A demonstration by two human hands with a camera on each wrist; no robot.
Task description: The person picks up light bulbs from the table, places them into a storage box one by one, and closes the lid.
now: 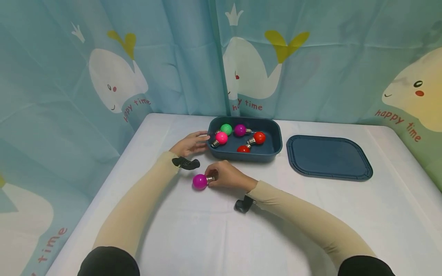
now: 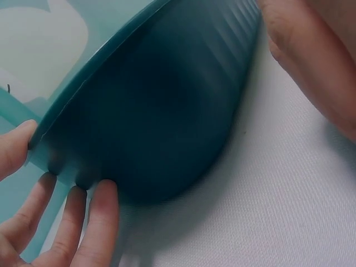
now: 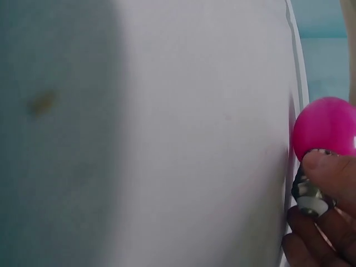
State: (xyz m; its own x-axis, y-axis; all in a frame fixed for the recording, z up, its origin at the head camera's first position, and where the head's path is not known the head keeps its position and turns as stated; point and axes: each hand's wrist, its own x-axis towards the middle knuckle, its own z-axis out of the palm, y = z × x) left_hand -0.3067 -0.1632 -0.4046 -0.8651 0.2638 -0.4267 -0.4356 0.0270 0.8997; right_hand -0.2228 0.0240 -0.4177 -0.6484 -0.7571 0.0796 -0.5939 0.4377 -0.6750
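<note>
Just in front of the dark blue bin point(image 1: 241, 156), my right hand point(image 1: 228, 176) pinches a magenta light bulb point(image 1: 199, 182) by its metal screw base. In the right wrist view the thumb lies over the base of the bulb point(image 3: 325, 125), with the other fingers beneath. My left hand point(image 1: 191, 144) touches the bin's left end. Its thumb is at the rim and its extended fingertips meet the outer wall point(image 2: 156, 111). Inside the bin lie a green bulb point(image 1: 226, 129), a pink bulb point(image 1: 221, 137), a purple bulb point(image 1: 239, 130) and two red bulbs point(image 1: 259, 137).
A flat dark blue lid point(image 1: 329, 157) lies to the right of the bin. White cloth point(image 1: 193, 230) covers the table. A blue curtain point(image 1: 193, 57) with whale prints hangs behind and along the sides.
</note>
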